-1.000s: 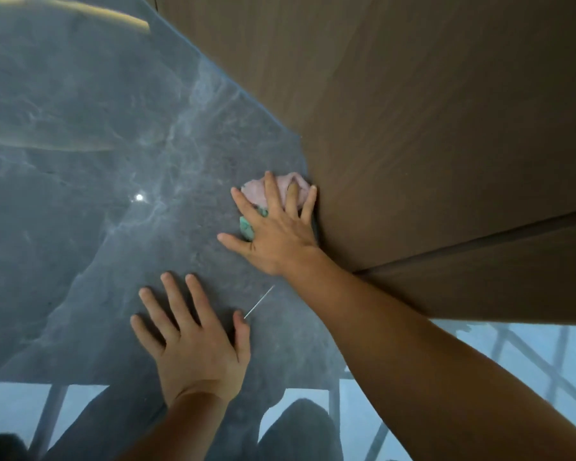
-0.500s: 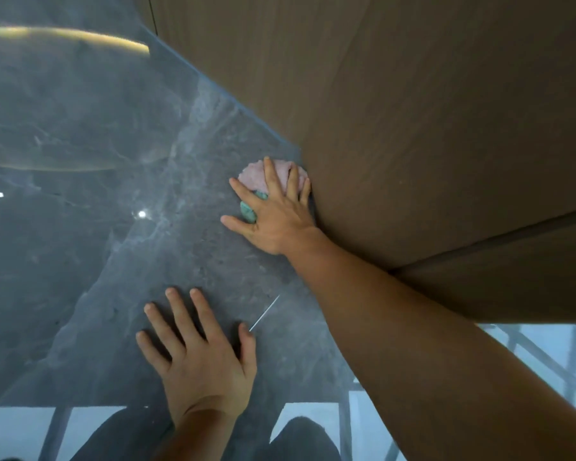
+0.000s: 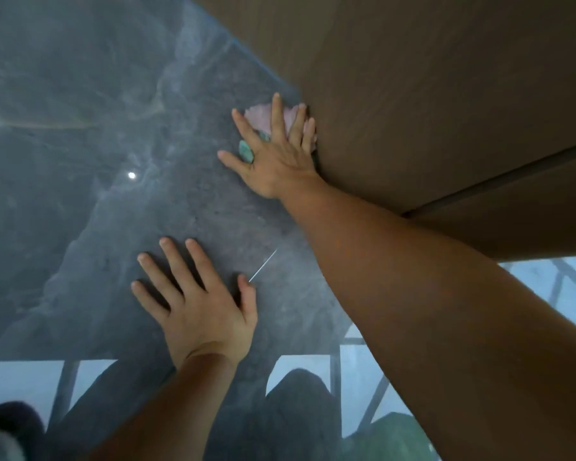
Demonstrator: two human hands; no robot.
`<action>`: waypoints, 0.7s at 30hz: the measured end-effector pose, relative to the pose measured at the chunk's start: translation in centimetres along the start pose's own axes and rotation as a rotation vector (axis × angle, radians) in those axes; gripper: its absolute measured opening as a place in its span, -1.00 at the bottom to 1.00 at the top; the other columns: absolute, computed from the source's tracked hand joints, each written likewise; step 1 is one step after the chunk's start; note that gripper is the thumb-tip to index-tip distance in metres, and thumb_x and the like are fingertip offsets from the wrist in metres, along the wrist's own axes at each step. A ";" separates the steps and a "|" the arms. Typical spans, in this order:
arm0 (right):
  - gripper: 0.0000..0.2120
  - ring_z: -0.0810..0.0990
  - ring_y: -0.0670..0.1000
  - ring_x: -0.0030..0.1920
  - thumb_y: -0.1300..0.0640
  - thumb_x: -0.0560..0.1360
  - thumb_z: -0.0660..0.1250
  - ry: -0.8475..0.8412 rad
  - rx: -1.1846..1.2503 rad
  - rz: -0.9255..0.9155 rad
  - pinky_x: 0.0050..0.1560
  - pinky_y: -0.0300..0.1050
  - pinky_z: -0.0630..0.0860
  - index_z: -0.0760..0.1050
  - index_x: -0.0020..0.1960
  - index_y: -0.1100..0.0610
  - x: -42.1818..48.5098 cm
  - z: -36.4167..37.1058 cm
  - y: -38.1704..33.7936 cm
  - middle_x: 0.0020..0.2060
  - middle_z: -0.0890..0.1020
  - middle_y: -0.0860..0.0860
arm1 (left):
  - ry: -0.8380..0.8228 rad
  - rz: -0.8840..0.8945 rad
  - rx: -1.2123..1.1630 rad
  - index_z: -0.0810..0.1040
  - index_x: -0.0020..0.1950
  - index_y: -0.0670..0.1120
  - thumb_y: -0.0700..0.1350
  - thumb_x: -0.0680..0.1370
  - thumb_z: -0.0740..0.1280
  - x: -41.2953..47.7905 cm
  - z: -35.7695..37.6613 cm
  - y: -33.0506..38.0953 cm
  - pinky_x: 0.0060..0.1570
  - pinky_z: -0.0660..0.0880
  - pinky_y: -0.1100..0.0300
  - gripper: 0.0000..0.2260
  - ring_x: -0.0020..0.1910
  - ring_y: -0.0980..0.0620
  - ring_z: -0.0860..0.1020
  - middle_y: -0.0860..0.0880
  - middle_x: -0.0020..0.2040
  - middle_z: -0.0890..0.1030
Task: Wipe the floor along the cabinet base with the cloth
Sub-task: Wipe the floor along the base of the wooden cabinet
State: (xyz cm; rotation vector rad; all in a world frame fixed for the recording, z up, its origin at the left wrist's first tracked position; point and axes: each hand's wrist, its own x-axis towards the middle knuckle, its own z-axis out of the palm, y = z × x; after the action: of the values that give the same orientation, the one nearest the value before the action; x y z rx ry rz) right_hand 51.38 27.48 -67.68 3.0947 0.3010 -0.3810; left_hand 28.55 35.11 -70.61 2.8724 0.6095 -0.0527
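Observation:
A pink and teal cloth (image 3: 258,116) lies on the glossy dark grey floor (image 3: 180,201), tight against the brown wooden cabinet base (image 3: 413,94). My right hand (image 3: 273,154) presses flat on the cloth with spread fingers, the little finger touching the cabinet face. Most of the cloth is hidden under that hand. My left hand (image 3: 197,304) rests flat on the floor nearer to me, fingers apart, holding nothing.
The cabinet front runs diagonally from the top centre to the right edge, with a seam between panels (image 3: 499,181). A thin pale line (image 3: 263,266) marks the floor between my hands. The floor mirrors a window frame (image 3: 336,371) and a ceiling light (image 3: 132,175).
My right hand has slid the cloth farther along the cabinet base, away from me. My left hand stays planted on the floor.

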 end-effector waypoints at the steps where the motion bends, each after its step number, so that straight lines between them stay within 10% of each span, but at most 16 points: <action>1: -0.27 -0.28 0.43 0.54 -0.53 0.44 -0.07 -0.004 -0.008 0.008 0.50 0.35 -0.30 -0.09 0.55 -0.33 1.2 -0.2 -0.2 0.61 -0.23 0.16 | 0.004 0.004 0.000 0.11 0.61 -0.26 0.20 0.57 0.07 0.0 0.1 0.0 0.49 -0.08 -0.40 -0.26 0.58 -0.46 0.00 -0.37 0.61 0.08; 21: -0.29 0.01 0.32 0.58 -0.46 0.48 0.03 -0.058 -0.148 -0.473 0.53 0.38 -0.10 -0.06 0.56 -0.31 -26.9 6.8 12.1 0.62 -0.02 0.12 | -0.094 0.014 -0.056 0.05 0.62 -0.24 0.17 0.60 0.09 -0.2 -0.2 -0.8 0.49 -0.11 -0.42 -0.28 0.59 -0.44 -0.06 -0.33 0.63 0.02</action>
State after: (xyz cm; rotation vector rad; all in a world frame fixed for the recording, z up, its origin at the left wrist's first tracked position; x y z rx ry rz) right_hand 26.42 10.32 -68.01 2.8332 1.0144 -0.4264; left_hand 28.02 35.79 -70.55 2.8020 0.5633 -0.1644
